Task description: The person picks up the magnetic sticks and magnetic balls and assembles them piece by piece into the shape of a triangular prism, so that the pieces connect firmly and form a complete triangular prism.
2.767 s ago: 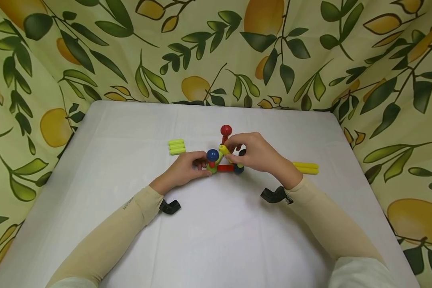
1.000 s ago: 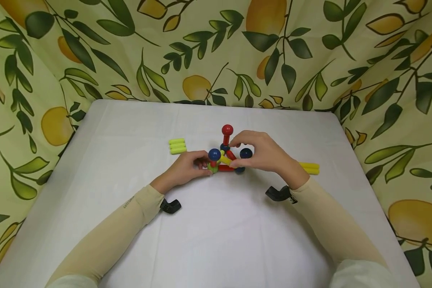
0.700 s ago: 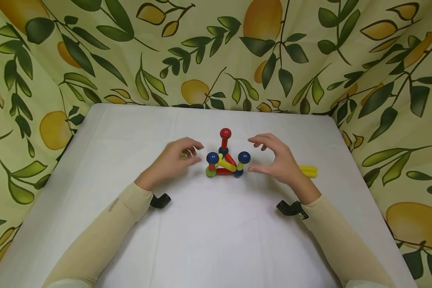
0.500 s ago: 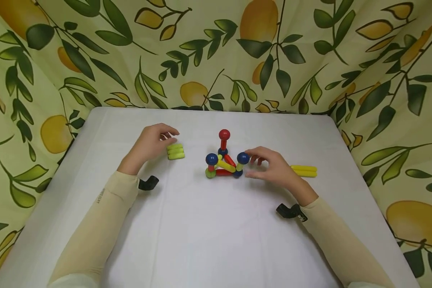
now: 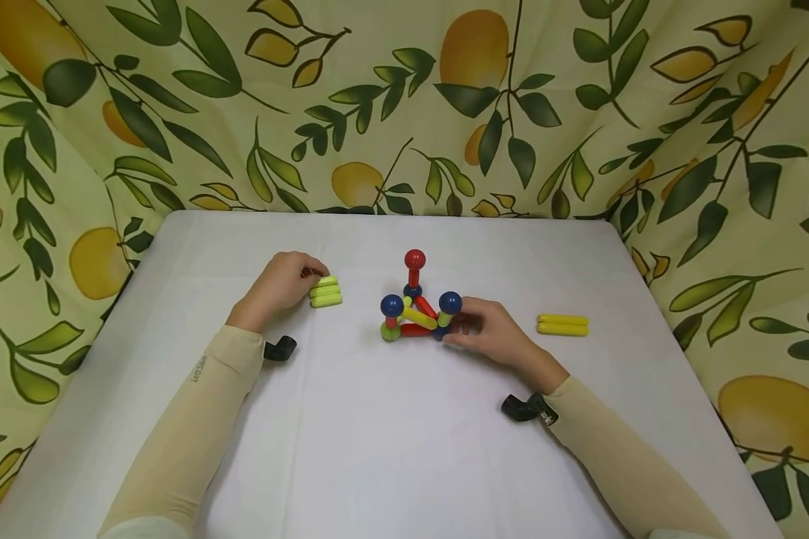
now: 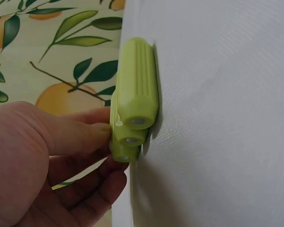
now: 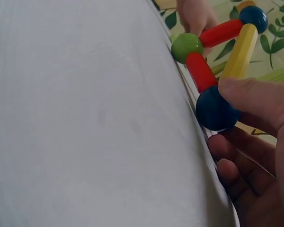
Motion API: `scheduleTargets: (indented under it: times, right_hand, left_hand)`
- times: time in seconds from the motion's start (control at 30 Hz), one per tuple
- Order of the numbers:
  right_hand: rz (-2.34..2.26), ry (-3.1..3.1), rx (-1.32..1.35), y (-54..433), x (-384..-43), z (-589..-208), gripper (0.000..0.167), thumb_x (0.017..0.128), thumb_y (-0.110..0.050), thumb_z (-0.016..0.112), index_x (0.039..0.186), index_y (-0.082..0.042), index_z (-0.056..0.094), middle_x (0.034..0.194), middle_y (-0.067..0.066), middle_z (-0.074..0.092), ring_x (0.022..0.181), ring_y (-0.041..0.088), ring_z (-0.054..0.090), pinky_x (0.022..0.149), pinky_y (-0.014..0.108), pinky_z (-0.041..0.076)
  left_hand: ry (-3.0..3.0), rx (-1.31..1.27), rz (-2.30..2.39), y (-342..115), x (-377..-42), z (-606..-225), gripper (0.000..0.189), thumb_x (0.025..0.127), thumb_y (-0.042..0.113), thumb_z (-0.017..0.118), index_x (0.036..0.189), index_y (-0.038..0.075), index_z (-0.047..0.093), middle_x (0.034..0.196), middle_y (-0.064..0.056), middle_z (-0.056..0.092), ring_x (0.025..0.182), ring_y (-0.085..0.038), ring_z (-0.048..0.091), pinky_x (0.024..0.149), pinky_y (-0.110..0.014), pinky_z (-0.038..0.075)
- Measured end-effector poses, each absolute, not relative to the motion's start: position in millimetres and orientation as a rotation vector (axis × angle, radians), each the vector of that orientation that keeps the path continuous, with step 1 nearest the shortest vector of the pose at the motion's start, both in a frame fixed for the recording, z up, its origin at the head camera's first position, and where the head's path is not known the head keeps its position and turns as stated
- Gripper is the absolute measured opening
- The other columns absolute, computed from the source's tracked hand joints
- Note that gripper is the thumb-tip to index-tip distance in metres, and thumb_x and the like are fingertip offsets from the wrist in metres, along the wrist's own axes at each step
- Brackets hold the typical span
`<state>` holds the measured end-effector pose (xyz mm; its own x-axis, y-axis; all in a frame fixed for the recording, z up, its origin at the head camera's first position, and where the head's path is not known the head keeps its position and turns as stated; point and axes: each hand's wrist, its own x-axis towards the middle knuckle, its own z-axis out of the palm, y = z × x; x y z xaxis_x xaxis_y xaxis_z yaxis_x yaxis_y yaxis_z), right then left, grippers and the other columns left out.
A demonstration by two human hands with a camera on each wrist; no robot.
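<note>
A magnetic ball-and-rod frame stands mid-table, with a red ball (image 5: pixel 414 260) and blue balls on upright rods. Its base includes a green ball (image 7: pixel 187 47), red rods (image 5: pixel 414 329) and a slanting yellow rod (image 7: pixel 241 49). My right hand (image 5: pixel 495 335) holds the dark blue ball (image 7: pixel 217 109) at the base's right corner between thumb and fingers. At the left, my left hand (image 5: pixel 278 284) pinches the farthest of three light green magnetic rods (image 5: pixel 326 301), lying side by side. Metal tips show on the rods' ends in the left wrist view.
Two yellow rods (image 5: pixel 562 329) lie together to the right of my right hand. The white cloth-covered table (image 5: pixel 377 449) runs back to a lemon-patterned curtain (image 5: pixel 377 97). Black wrist mounts (image 5: pixel 522 408) stick out below both wrists.
The yellow rod, earlier in my right hand, now sits in the frame. My left hand left the frame and moved left to the green rods. My right hand let go, then returned to the blue corner ball.
</note>
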<state>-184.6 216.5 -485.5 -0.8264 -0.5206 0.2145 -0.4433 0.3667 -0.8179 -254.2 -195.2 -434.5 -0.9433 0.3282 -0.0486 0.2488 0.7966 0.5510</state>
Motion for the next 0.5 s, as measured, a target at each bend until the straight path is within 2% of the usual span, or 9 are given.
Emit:
scheduleTargets:
  times: [0.1,0.33,0.5]
  right_hand:
    - [-1.495,2.533,-0.866,215.6,-184.1,-488.9,0.034,0.087,-0.006,0.093,0.116,-0.014,0.078,0.096,0.0,0.071,0.084,0.024,0.061,0.073,0.031,0.052]
    - [-1.492,2.56,-0.845,216.8,-183.4,-493.3,0.034,0.087,-0.005,0.092,0.118,-0.014,0.078,0.095,-0.002,0.071,0.083,0.023,0.06,0.072,0.03,0.051]
    - [-1.481,2.578,-0.861,216.1,-182.8,-493.3,0.034,0.087,-0.006,0.092,0.117,-0.015,0.078,0.094,-0.002,0.069,0.082,0.022,0.06,0.071,0.031,0.051]
  left_hand:
    - [2.851,0.473,0.837,-195.6,-253.4,-435.4,0.028,0.107,0.0,0.057,0.124,0.0,0.079,0.125,-0.02,0.074,0.119,-0.038,0.065,0.106,-0.054,0.049]
    - [2.836,0.476,0.82,-191.9,-250.9,-431.5,0.024,0.104,0.001,0.066,0.124,-0.001,0.079,0.112,-0.017,0.074,0.1,-0.033,0.063,0.092,-0.049,0.051]
    - [2.839,0.475,0.807,-193.9,-252.2,-434.9,0.025,0.102,0.0,0.066,0.124,-0.001,0.079,0.118,-0.018,0.075,0.105,-0.033,0.065,0.095,-0.05,0.052]
